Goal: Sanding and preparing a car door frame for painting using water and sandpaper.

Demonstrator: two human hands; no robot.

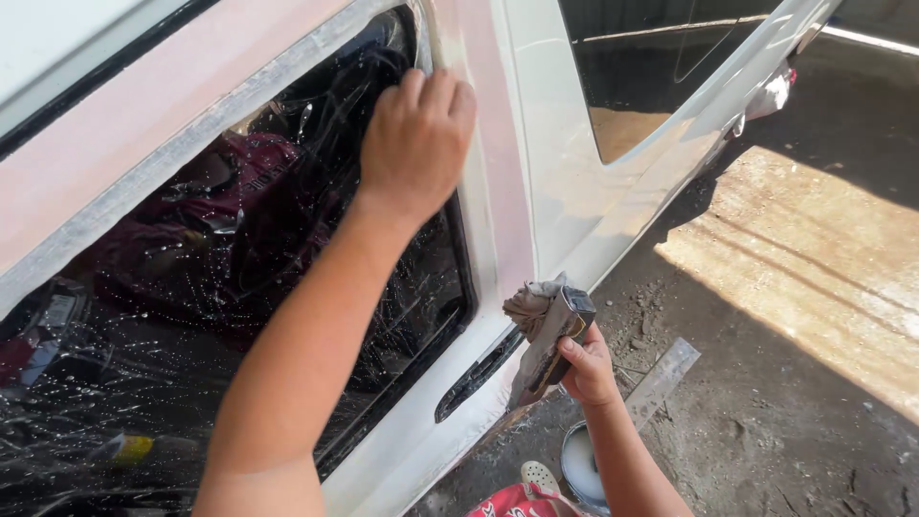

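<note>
My left hand presses flat-fisted against the upper corner of a dark, wet vehicle window, next to a pink-primed door pillar. Whether it holds anything under the fingers is hidden. My right hand is lower down by the white door panel. It grips a sanding block wrapped in grey paper or cloth, held upright beside the recessed door handle.
The pink-primed roof edge runs along the top of the window. A second window lies further along. Below are dirt ground, a flat metal strip, a white bucket and a sandalled foot.
</note>
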